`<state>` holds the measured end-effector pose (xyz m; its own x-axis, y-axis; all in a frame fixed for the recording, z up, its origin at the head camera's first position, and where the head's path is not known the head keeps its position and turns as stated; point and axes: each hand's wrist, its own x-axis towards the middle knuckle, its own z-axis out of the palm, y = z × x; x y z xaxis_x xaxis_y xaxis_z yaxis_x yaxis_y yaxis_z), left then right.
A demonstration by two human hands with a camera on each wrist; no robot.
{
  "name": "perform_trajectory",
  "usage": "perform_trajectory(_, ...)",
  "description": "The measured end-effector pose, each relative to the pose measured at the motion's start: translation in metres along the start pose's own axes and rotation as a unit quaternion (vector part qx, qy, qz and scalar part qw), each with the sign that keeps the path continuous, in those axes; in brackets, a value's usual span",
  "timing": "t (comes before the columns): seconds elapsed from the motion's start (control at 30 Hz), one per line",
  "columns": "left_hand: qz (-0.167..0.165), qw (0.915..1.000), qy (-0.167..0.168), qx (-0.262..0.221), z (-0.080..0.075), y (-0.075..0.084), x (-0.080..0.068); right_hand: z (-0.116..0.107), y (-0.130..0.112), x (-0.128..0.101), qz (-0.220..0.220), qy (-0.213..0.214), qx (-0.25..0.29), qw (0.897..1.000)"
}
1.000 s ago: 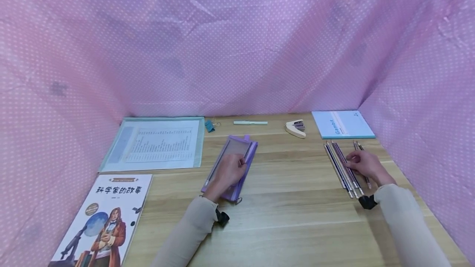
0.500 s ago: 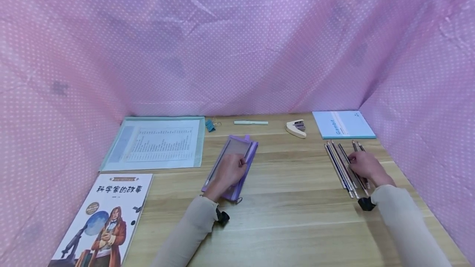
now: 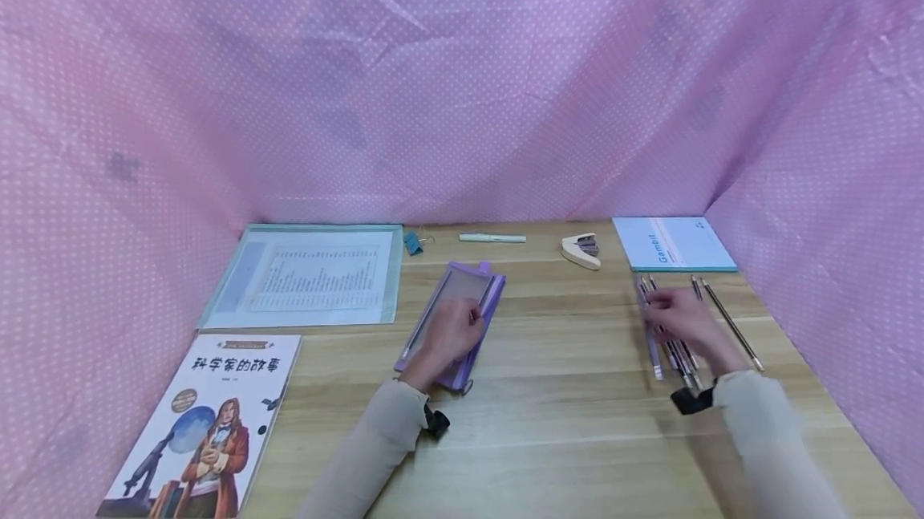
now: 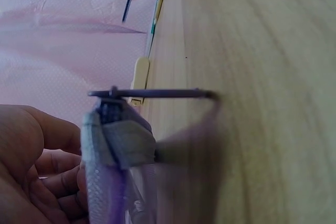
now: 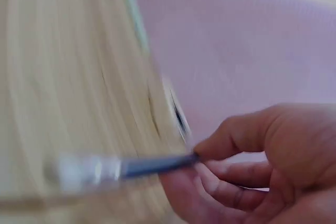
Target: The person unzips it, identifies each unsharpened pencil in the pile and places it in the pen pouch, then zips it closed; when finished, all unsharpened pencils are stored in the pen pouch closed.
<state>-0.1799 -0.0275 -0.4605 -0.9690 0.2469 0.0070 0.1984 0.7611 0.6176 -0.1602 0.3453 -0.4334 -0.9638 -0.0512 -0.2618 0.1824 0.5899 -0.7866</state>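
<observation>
In the head view my left hand (image 3: 446, 336) lies over a purple mesh pencil case (image 3: 462, 282) mid-table, its curled fingers holding the case. The left wrist view shows the fingers behind the case's edge (image 4: 105, 192). My right hand (image 3: 684, 322), at the right, pinches a pencil between thumb and fingers. That pencil (image 5: 147, 166) is dark blue with a pale eraser end, blurred in the right wrist view, and raised off the table in the left wrist view. Several pencils (image 3: 689, 366) lie beneath the right hand. A dark pencil (image 3: 732, 325) lies apart to their right.
A blue notebook (image 3: 674, 244) lies behind the pencils. A cream stapler-like item (image 3: 580, 253), a pale green pen (image 3: 492, 238) and a teal binder clip (image 3: 413, 243) line the back. At left are a document folder (image 3: 310, 282) and a book (image 3: 209, 423). Pink dotted cloth (image 3: 462, 102) encloses the table.
My right hand spread the pencils, leaving a dark one farther right. It then moved left and picked up a pencil. My left hand has stayed on the case.
</observation>
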Motion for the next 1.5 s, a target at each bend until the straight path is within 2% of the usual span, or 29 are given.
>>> perform_trajectory(0.1, -0.001, 1.0000, 0.003, 0.007, -0.001, 0.000, 0.001, 0.042, -0.016, 0.004, -0.009, -0.064, 0.106, 0.992)
perform_trajectory(0.27, 0.007, 0.9999, 0.008, 0.004, 0.000, 0.001, 0.002, 0.110, -0.039, 0.010, 0.008, -0.132, 0.211, 0.968)
perform_trajectory(0.37, 0.009, 0.9999, 0.009, 0.006, 0.000, 0.001, 0.002, 0.142, -0.053, 0.016, 0.030, -0.139, 0.247, 0.959)
perform_trajectory(0.53, 0.019, 0.9994, 0.017, 0.023, 0.001, 0.001, 0.002, 0.175, -0.075, 0.027, 0.034, -0.098, 0.252, 0.962)
perform_trajectory(0.63, 0.021, 0.9992, 0.019, 0.027, 0.001, 0.001, 0.003, 0.185, -0.084, 0.032, 0.031, -0.082, 0.262, 0.961)
perform_trajectory(0.93, 0.024, 0.9995, 0.013, 0.013, 0.000, 0.000, 0.003, 0.198, -0.096, 0.043, 0.040, -0.074, 0.271, 0.959)
perform_trajectory(1.2, 0.020, 0.9998, 0.007, 0.001, -0.001, 0.000, 0.003, 0.204, -0.102, 0.049, 0.046, -0.030, 0.249, 0.967)
perform_trajectory(1.43, 0.013, 0.9998, 0.003, -0.015, -0.003, 0.001, 0.002, 0.211, -0.107, 0.056, 0.061, 0.010, 0.243, 0.968)
perform_trajectory(1.5, 0.008, 0.9997, 0.001, -0.022, -0.003, 0.001, 0.002, 0.213, -0.109, 0.057, 0.057, 0.022, 0.232, 0.971)
